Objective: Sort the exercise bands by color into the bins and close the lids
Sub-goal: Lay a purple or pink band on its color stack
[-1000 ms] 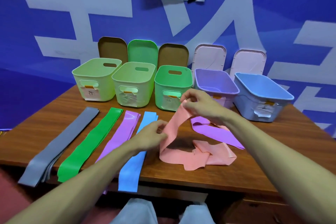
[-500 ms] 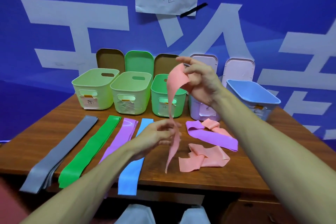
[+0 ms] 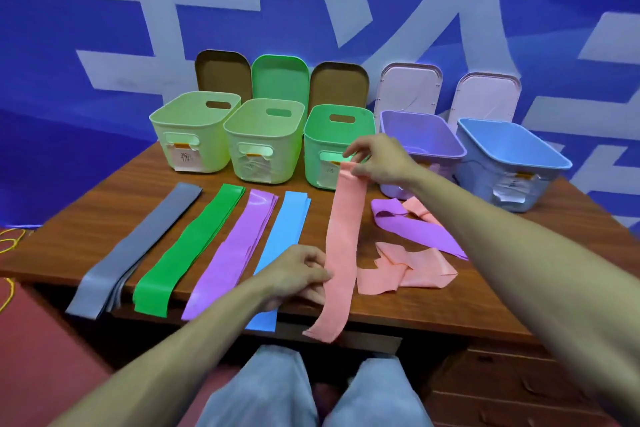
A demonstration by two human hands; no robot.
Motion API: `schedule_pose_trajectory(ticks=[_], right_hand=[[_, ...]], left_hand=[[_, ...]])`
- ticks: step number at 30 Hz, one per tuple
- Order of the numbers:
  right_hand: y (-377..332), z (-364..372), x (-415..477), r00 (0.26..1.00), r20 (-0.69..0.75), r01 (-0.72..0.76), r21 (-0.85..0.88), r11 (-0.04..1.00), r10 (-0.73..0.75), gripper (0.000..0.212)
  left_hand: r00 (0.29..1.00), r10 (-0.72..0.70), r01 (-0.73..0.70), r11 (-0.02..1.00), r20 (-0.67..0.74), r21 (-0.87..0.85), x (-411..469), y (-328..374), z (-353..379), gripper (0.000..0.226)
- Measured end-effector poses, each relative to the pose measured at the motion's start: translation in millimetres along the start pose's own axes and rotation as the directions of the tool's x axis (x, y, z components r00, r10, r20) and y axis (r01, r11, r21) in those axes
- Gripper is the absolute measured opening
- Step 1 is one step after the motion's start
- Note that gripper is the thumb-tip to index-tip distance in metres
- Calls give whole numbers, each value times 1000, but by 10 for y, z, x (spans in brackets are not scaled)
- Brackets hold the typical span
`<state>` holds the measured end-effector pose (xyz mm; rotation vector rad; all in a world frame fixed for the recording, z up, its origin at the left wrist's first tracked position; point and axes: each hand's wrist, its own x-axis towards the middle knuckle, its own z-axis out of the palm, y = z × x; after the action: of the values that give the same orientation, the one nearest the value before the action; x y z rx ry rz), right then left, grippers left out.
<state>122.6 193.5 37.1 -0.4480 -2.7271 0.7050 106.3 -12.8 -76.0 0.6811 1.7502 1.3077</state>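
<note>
A pink band (image 3: 343,236) lies stretched lengthwise on the wooden table (image 3: 104,218), its near end hanging over the front edge. My right hand (image 3: 377,159) pinches its far end; my left hand (image 3: 298,277) pinches its left edge near the front. To the left lie flat stacks of grey bands (image 3: 138,246), green bands (image 3: 194,246), purple bands (image 3: 235,250) and blue bands (image 3: 284,236). On the right lie a loose purple band (image 3: 415,229) and crumpled pink bands (image 3: 408,270).
Five open bins stand in a row at the back: two pale green bins (image 3: 194,132) (image 3: 263,139), a green bin (image 3: 332,139), a purple bin (image 3: 422,142), a blue bin (image 3: 509,156). Their lids (image 3: 280,80) lean on the blue wall behind.
My right hand has come down from in front of the bins and laid the pink band out flat on the table, right of the blue stack. My left hand moved toward the front edge.
</note>
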Motion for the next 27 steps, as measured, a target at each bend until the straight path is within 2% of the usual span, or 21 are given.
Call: schedule_pose_trajectory(ticks=[4,5,7,9,11,17,21,23,27], right_hand=[[94,239,158,994,76,88,-158,983,-77,25],[118,303,206,993,84,95,-170,981,-82,24],[174,428,312,992,91,98,-174,980,-83,22],[236,549,417,992,97,100,-162,982,-85,20],[307,670,517,992,98,99,-159,982,-84,19],[521,954,711,996,84,20,-173,985,-6,20],[624,1113,708,993,109,-19,-218,976,43,23],[672,1163,665,990,117,-42,-236,971,72,25],[722,1087,549,996,55,-49,-227,973,63,25]], left_hand=[[996,-33,46,987,-87,151,119,-40,-24,8],[993,-22,49,969,-113,241,140,-23,-44,16],[991,17,50,876,-134,480,177,16,-80,38],[986,73,50,723,-148,689,203,28,-113,57],[978,140,36,614,-154,788,231,13,-135,65],[945,322,-107,480,-62,871,400,16,-180,65],[964,224,-216,348,143,912,504,37,-207,60],[967,187,-225,321,172,920,528,48,-214,60],[958,223,-246,314,180,917,595,61,-252,50]])
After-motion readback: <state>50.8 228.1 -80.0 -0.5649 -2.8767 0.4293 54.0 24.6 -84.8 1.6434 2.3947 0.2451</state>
